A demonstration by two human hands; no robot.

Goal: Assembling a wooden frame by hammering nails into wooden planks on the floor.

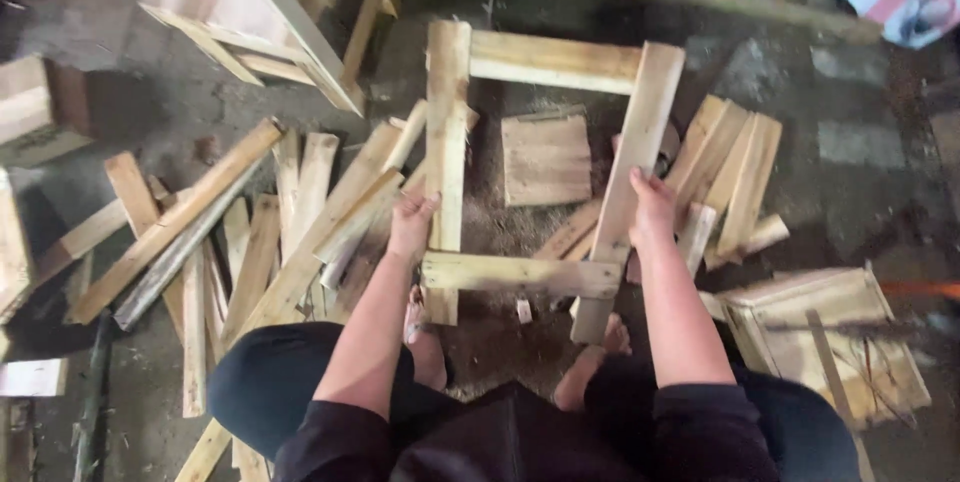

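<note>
Grey concrete floor (850, 172), littered with loose wooden slats (250, 242) on the left and a smaller slat pile (735, 167) on the right. Wooden frame (545, 62) lies central, ahead of the person's bare feet; its two long side rails run away from the person, the right rail tilted slightly rightward at its far end. Left hand (412, 222) has fingers closed around the left rail. Right hand (652, 210) grips the right rail likewise. Square board (545, 157) lies inside the frame.
</note>
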